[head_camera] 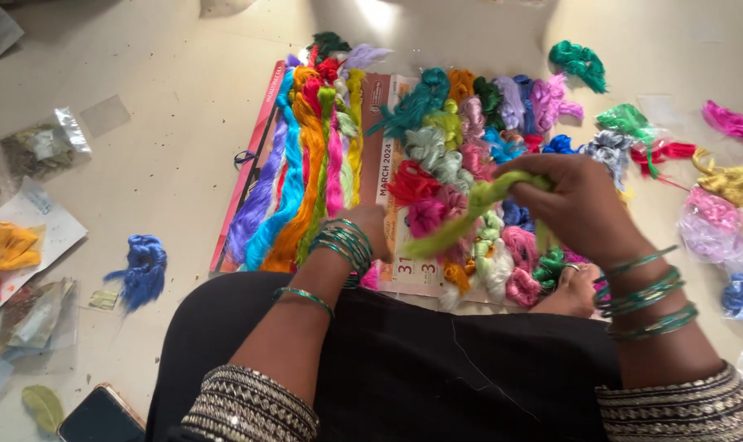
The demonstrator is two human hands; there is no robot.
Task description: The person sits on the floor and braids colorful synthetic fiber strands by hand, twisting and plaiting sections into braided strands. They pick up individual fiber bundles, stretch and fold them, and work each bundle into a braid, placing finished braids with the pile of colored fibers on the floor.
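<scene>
- The right hand (572, 200) is closed around the upper end of a light green skein of thread (470, 214), fingers curled over it; the skein runs down and to the left from that grip, held above the bundles on the calendar.
- The left hand (371, 233) sits at the skein's lower end, beside the green bangles (343, 245) on its wrist; the fingers are turned away and mostly hidden, so I cannot tell whether it is pinching the thread or only touching it.
- Below the hands lies a wall calendar (392, 176) spread flat on the pale floor (167, 123); long straight hanks of thread (302, 176) in purple, blue, orange, green, pink and yellow lie side by side on its left half; small knotted bundles (461, 135) in teal, red, pink, white and blue crowd its right half.
- More loose bundles lie on the floor to the right, among them a teal one (578, 64) and a pink one (731, 123); some sit in clear bags.
- A blue bundle (142, 270) lies alone on the floor to the left, well apart from the calendar; further left are an orange bundle (11, 245) on paper and small clear packets.
- A phone (101, 416) lies at the bottom left, near a dry leaf (42, 405).
- The person's black garment (437, 368) fills the lower middle; a bare foot (572, 290) shows at the calendar's lower right edge.
</scene>
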